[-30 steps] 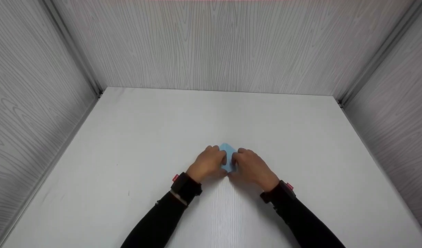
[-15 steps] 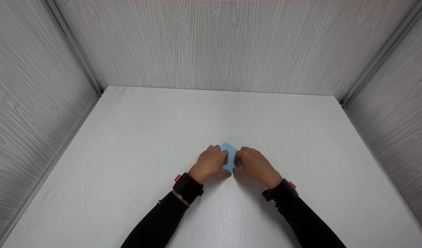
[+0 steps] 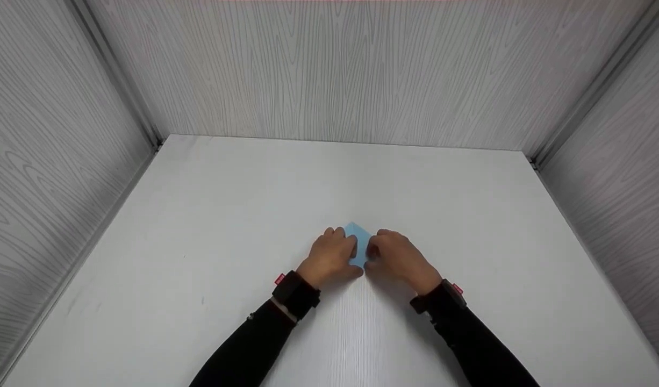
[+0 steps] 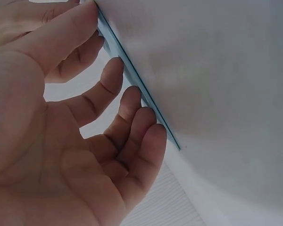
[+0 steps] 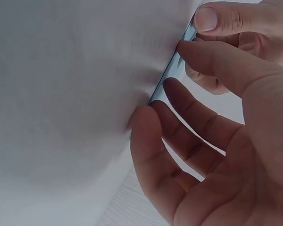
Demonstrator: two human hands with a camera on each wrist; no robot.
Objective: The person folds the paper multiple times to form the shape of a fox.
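A small piece of light blue paper [image 3: 360, 236], its far end coming to a point, lies on the white table between my hands. From the left, my left hand [image 3: 330, 255] holds it with bent fingers, the thumb by the near corner. My right hand [image 3: 398, 259] pinches its right side between thumb and curled index finger. Seen edge-on in the left wrist view, the paper [image 4: 130, 69] is a thin strip with a slightly raised layer under my fingertips. Fingers of both hands hide much of it.
The white tabletop [image 3: 243, 193] surrounds the paper on every side. Grey wood-grain panels stand at the back [image 3: 329, 70], at the left [image 3: 44, 150] and at the right [image 3: 614, 177]. Both wrists carry black bands over black sleeves.
My right thumb has shifted slightly right, away from the left thumb, and more of the paper shows between the hands. Both hands have moved a little to the right, then stayed nearly still.
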